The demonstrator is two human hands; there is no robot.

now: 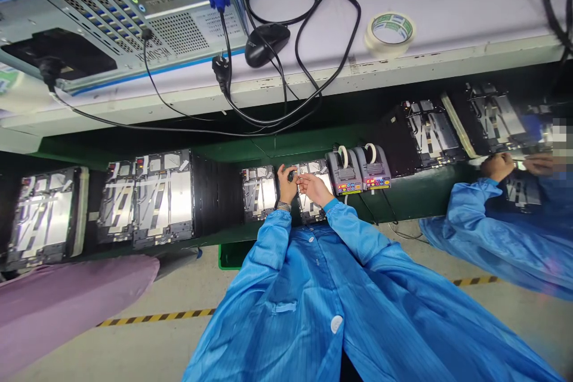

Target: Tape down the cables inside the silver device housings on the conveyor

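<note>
Working over a metal-backed device panel [312,194] on a green bench [416,194]: left hand [286,184] pinches a small dark bit [292,176], right hand [314,188] narrow beside it, can't tell if holding. Two tape dispensers [358,170] just right, labels unreadable.

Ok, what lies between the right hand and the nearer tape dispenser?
In the head view, a silver electronic panel lies there, under the right hand, its edge nearly meeting the tape dispenser.
</note>
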